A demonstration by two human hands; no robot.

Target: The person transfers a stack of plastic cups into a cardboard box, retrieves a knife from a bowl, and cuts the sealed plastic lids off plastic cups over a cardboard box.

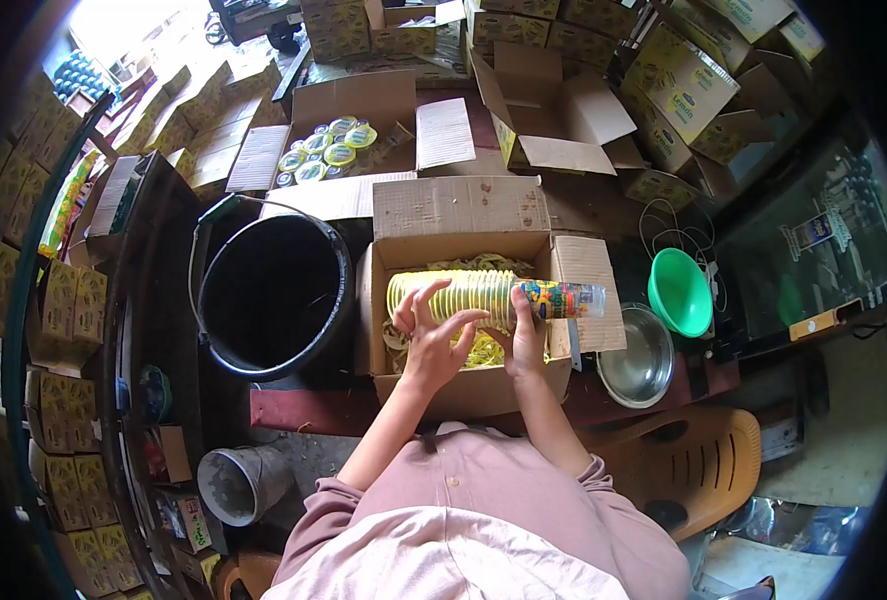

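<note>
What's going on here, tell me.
A person holds a sideways stack of nested plastic cups over an open cardboard box with yellow strips inside. The right hand grips near the printed end; the left hand, spread open, is at the yellow-rimmed part. A black bucket stands left of the box, a green bowl to its right.

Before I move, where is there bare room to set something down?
Tabletop looks bare between the central carton and the open carton beyond, to its right. Crowded spots: black bucket left, green bowl and metal bowl right.

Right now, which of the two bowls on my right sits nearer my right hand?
The shiny grey bowl sits nearer your right hand; the green bowl is farther right.
</note>
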